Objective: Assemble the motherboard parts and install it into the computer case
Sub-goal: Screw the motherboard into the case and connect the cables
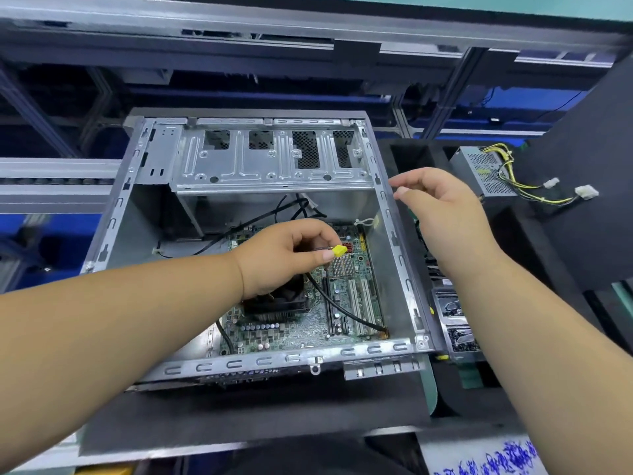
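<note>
Motherboard (301,323) sat flat on the floor of the open computer case (219,363), toward its right wall. I saw a CPU cooler (277,303) mounted on the board, partly under the left hand. White expansion slots (359,303) ran along the board's right side, with a small finned heatsink (342,267) just above them.

Left hand (284,255) was inside the case, above the board, thumb and fingers pinching a yellow connector (339,250). A black cable (342,311) curved across the board below the hand down to the board's near right corner; I could not tell whether it joined the connector.

Right hand (442,214) hovered over the case's right rim, fingers loosely curled, holding nothing, thumb near the edge.

Drive cage (270,159) filled the far end of the case. Right of the case, a power supply (486,173) with yellow-and-black leads rested on black foam (565,234).
</note>
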